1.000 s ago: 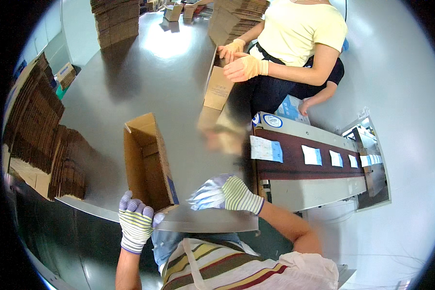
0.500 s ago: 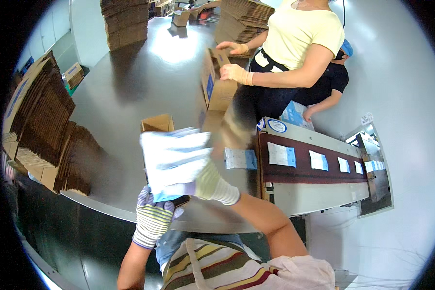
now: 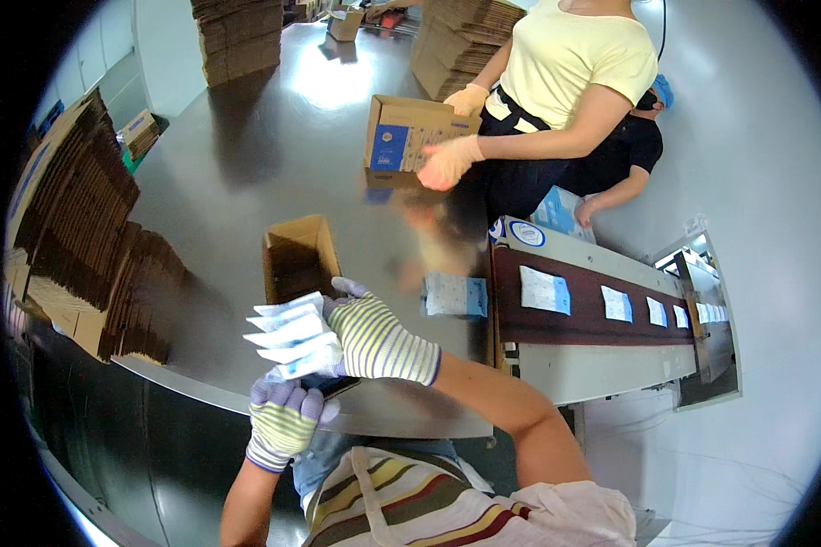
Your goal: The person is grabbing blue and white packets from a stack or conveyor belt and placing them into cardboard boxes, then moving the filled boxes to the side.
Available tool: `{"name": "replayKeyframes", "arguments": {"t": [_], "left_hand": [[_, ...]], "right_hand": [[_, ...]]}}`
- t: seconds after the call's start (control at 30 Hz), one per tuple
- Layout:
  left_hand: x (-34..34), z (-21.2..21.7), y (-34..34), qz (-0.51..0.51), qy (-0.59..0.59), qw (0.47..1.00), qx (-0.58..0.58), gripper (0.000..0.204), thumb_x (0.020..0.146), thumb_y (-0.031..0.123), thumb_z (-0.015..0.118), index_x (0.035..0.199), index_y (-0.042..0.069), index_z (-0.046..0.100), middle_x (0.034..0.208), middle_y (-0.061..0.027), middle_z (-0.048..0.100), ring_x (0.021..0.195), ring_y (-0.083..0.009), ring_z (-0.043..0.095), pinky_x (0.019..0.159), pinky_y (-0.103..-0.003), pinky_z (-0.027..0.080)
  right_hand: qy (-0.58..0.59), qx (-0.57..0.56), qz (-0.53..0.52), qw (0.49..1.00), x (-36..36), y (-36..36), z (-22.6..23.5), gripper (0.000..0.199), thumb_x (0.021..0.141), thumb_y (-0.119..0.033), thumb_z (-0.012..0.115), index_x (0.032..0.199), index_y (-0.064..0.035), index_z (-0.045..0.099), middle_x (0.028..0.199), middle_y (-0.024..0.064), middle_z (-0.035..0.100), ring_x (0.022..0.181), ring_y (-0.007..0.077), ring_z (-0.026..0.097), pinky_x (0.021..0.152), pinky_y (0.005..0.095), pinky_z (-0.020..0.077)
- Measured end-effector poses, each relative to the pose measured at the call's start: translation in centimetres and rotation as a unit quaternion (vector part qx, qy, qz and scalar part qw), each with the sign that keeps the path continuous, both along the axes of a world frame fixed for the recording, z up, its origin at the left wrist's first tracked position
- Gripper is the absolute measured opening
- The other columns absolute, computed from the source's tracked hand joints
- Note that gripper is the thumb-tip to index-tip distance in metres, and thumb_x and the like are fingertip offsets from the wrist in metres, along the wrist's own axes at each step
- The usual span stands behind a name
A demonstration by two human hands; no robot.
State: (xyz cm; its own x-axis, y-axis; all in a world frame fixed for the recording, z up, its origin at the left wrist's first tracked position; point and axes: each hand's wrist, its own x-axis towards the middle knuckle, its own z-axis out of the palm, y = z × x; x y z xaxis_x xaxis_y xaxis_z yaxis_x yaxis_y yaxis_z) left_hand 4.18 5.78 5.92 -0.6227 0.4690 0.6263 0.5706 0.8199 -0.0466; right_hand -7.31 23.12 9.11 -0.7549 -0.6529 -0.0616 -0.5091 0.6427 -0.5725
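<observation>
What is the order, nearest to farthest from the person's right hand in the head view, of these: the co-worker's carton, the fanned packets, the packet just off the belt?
1. Fanned packets: held at the left side of the right hand.
2. Packet just off the belt: ahead, to the right.
3. Co-worker's carton: farther ahead, slightly right.

Flat cardboard stacks (image 3: 77,214) by L edge of shiny table (image 3: 196,187); tall stack (image 3: 237,41) far L, another stack (image 3: 465,41) nr co-worker (image 3: 556,105) in yellow tee (image 3: 584,59), who's got brown carton (image 3: 429,128). 2nd person (image 3: 634,141), blue cap (image 3: 663,89), next to blue/wht carton (image 3: 555,211). Conveyor (image 3: 602,369) on R, dk red belt (image 3: 585,305).
</observation>
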Motion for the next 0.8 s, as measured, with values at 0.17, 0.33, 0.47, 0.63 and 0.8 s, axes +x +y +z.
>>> {"name": "replayKeyframes", "arguments": {"t": [0.17,0.33,0.47,0.63,0.8], "left_hand": [[-3.4,8.5,0.3,-0.005,0.013,0.975,0.22,0.022,0.076,0.01,0.057,0.096,0.001,0.056,0.096,-0.0178,0.058,0.089,-0.0371,0.056,0.081,-0.049,0.042],[-12.2,5.9,-1.6,0.028,-0.373,0.927,0.032,0.022,0.085,0.019,0.052,0.087,-0.001,0.061,0.083,-0.0204,0.063,0.082,-0.0361,0.06,0.072,-0.043,0.047],[-14.0,4.8,-0.3,0.005,-0.471,0.859,-0.201,0.029,0.081,0.028,0.053,0.089,0.002,0.066,0.085,-0.0198,0.064,0.085,-0.0347,0.061,0.075,-0.042,0.048],[-15.6,-4.4,-1.9,-0.04,-0.558,0.76,-0.331,0.027,0.076,0.03,0.062,0.094,0.01,0.067,0.092,-0.0148,0.065,0.09,-0.0326,0.06,0.076,-0.039,0.048],[-14.1,-1.6,-2.4,-0.148,-0.591,0.782,-0.13,0.023,0.077,0.029,0.061,0.089,0.011,0.067,0.088,-0.014,0.065,0.085,-0.033,0.06,0.074,-0.039,0.048]], "right_hand": [[0.063,0.118,0.114,0.984,-0.5,-0.2,-2.1,0.041,0.083,-0.026,0.054,0.118,-0.0042,0.053,0.112,0.0145,0.059,0.111,0.0226,0.051,0.111,0.0411,0.0218],[0.088,0.261,0.127,0.953,1.3,-2.0,4.4,0.067,0.067,-0.039,0.07,0.12,-0.0026,0.05,0.121,0.0151,0.054,0.122,0.0247,0.043,0.111,0.0505,0.0127],[0.118,-0.12,0.052,0.984,4.8,1.7,3.5,0.091,0.059,-0.061,0.071,0.122,-0.0012,0.046,0.126,0.0237,0.047,0.123,0.0368,0.04,0.109,0.0517,0.0123],[0.249,-0.012,0.048,0.967,6.8,0.1,-0.7,0.068,0.077,-0.047,0.057,0.125,-0.0006,0.044,0.133,0.0209,0.04,0.13,0.0336,0.031,0.108,0.0545,0.0158],[0.256,-0.022,0.009,0.966,7.5,-0.8,-2.9,0.05,0.083,-0.023,0.047,0.129,-0.0035,0.041,0.134,0.0172,0.039,0.131,0.032,0.029,0.108,0.0555,0.0192]]}}
